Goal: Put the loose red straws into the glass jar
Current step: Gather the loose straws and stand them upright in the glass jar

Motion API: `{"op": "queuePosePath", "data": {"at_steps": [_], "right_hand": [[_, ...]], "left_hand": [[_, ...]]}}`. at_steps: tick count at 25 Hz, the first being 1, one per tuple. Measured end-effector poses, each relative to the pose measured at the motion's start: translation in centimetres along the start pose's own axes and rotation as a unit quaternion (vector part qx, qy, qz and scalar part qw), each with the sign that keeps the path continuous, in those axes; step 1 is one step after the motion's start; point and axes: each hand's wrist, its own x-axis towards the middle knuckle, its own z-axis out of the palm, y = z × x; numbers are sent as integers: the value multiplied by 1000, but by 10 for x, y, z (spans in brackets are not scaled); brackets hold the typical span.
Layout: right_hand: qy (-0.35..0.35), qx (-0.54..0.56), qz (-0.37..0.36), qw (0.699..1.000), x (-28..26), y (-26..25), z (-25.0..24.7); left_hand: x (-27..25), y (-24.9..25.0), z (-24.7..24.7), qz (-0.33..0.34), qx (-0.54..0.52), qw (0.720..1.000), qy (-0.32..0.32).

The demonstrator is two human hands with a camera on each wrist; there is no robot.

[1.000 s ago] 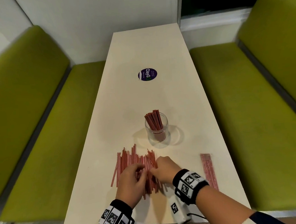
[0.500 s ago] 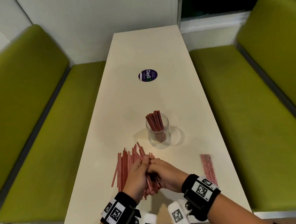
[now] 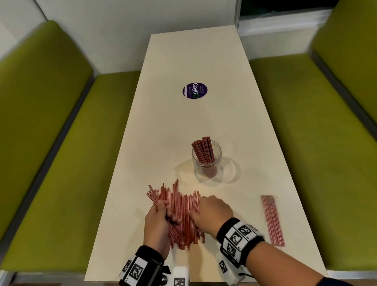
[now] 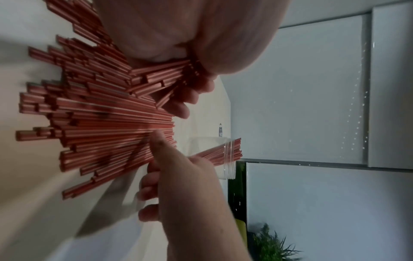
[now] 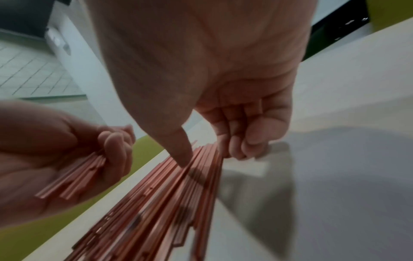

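Note:
Loose red straws (image 3: 183,212) lie in a flat pile on the near part of the table. My left hand (image 3: 167,218) is at the pile's left side and grips a small bundle of straws (image 4: 161,77) in its curled fingers, lifted a little off the pile. My right hand (image 3: 206,208) is at the pile's right edge. Its thumb (image 5: 184,155) presses on top of the straws and its curled fingers (image 5: 241,146) close against the edge, pinching a few. The glass jar (image 3: 207,163) stands upright just beyond the pile with several straws in it.
A sealed packet of red straws (image 3: 273,220) lies near the table's right edge. A round purple sticker (image 3: 194,90) is on the cream table (image 3: 199,52) farther away. Green benches (image 3: 51,174) run along both sides.
The two hands were joined over the middle of the pile. Now they are apart: the left keeps a bundle at the left side, the right has gone to the pile's right edge.

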Motion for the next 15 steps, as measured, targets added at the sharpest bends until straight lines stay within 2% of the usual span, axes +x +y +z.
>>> {"op": "queuePosePath", "data": {"at_steps": [4,6,10,13,15], "right_hand": [[-41,-38,-18,998,9,-15,3],[-61,-4,-6,998,14,-11,-1],[-75,137,25,987,19,8,-11],[-98,318,-25,943,12,14,-16],[-86,366,-57,925,5,13,-20]], "left_hand": [[-5,-4,0,-9,27,1000,-10],[-7,-3,0,-14,42,999,-21],[-8,1,5,-20,65,997,-47],[-10,1,12,-33,65,995,-63],[-10,1,18,-40,57,995,-69]]}}
